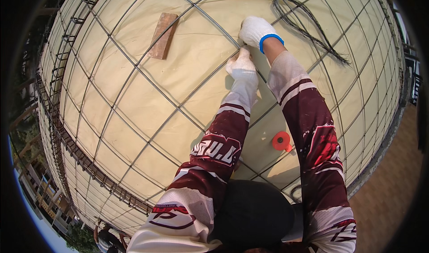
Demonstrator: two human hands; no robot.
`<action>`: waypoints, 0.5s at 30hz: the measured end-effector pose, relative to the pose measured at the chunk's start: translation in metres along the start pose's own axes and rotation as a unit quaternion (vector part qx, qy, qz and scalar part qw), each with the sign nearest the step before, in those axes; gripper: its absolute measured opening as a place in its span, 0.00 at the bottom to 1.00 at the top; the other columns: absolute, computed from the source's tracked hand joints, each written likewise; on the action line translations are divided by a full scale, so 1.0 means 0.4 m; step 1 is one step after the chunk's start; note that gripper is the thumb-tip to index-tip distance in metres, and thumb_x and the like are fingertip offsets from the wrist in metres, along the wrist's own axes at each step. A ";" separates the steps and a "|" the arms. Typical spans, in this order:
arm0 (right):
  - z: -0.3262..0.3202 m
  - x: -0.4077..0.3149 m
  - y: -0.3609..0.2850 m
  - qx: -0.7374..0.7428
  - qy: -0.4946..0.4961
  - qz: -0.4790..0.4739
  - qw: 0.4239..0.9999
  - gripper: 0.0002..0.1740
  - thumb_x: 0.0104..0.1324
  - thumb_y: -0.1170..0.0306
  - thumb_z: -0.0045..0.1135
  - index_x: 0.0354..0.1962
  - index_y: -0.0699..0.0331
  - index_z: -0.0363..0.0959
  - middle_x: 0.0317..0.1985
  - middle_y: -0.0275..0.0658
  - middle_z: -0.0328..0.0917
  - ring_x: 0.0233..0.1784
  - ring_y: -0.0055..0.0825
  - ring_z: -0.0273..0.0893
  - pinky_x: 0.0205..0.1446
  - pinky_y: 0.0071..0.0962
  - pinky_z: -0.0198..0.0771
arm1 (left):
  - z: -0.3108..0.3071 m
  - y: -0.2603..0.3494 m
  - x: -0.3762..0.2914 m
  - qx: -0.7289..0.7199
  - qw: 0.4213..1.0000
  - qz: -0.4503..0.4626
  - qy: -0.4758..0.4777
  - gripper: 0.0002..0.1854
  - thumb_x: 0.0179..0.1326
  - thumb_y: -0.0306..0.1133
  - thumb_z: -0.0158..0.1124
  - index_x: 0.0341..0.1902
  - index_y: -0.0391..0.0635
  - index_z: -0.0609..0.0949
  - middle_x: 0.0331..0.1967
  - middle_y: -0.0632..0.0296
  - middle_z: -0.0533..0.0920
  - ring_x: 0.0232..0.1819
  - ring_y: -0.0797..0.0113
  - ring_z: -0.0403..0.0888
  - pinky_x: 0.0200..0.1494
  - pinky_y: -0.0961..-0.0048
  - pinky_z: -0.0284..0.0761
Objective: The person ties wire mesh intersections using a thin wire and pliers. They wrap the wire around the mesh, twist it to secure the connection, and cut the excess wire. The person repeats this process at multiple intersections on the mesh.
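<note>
My left hand (242, 61), in a pale knit glove, has its fingers at a crossing of the steel rebar mesh (179, 107). Just above it, my right hand (256, 32) is curled into a fist at the same crossing, in a white knit glove with a blue cuff. What either hand holds is hidden by the gloves and fingers. A looped bundle of dark tie wire (310, 27) lies on the mesh to the right of my right hand. To the left, a brown wooden block (163, 35) lies under a bar.
Pale yellow sheeting (140, 95) lies under the mesh. A red round object (281, 141) sits between my forearms. Tied rebar cages (97, 164) run along the left side. At lower left another person (109, 239) is partly visible. A concrete edge (378, 157) borders brown ground at right.
</note>
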State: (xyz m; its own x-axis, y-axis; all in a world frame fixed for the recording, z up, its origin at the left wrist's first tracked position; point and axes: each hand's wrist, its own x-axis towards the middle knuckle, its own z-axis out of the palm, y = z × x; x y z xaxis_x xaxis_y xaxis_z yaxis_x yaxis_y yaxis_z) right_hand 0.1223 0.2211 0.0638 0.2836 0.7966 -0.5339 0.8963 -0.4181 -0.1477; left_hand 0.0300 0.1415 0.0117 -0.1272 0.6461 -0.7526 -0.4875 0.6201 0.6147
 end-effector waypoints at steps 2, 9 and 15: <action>0.009 0.005 -0.009 -0.003 0.002 0.014 1.000 0.17 0.60 0.68 0.59 0.44 0.63 0.88 0.49 0.57 0.86 0.53 0.57 0.85 0.54 0.48 0.82 | 0.000 0.001 -0.001 -0.034 0.999 -0.001 -0.013 0.11 0.59 0.27 0.76 0.36 0.33 0.82 0.31 0.59 0.84 0.28 0.69 0.78 0.32 0.68 0.73; 0.061 -0.001 -0.006 0.091 0.012 0.017 0.996 0.17 0.62 0.66 0.60 0.45 0.64 0.88 0.48 0.59 0.85 0.53 0.57 0.85 0.56 0.45 0.81 | 0.007 0.005 -0.005 -0.040 0.999 -0.001 -0.001 0.10 0.63 0.25 0.75 0.44 0.32 0.85 0.37 0.57 0.87 0.34 0.69 0.82 0.36 0.70 0.77; 0.111 -0.122 0.022 0.286 0.191 -0.025 0.939 0.16 0.68 0.63 0.60 0.45 0.67 0.85 0.41 0.54 0.87 0.47 0.50 0.86 0.54 0.39 0.79 | -0.034 0.038 0.010 0.099 0.990 -0.062 -0.080 0.10 0.66 0.30 0.73 0.42 0.33 0.86 0.34 0.58 0.87 0.22 0.71 0.79 0.24 0.72 0.74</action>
State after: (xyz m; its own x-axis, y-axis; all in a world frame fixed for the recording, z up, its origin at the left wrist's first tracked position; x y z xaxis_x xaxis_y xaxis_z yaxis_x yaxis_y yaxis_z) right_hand 0.1012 0.1592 0.0516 0.4456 0.8743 -0.1925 0.6135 -0.4548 -0.6455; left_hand 0.0101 0.1477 0.0148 0.0692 0.6122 -0.7877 -0.3109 0.7635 0.5660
